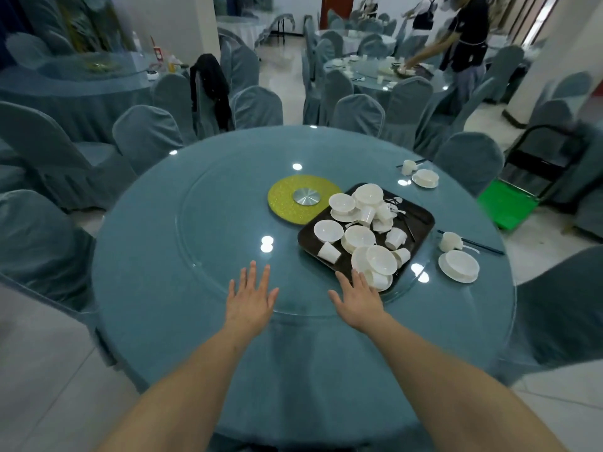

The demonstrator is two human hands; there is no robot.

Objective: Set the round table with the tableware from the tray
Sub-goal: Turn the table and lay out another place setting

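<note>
The round surface under its teal cloth and glass turntable lay before me, with the dark rectangular tray of jumbled white bowls, plates and cups sitting on the turntable's right side and two places already laid beyond it, the nearer one a white bowl on a plate with a cup beside it. My left hand and right hand both rested flat and released on the glass, fingers straight, grasping nothing, the right just touching the tray's near corner. I judged the best move was to lift one plate-and-bowl set cleanly from the top of the pile, steadying the leaning cups so nothing slid.
</note>
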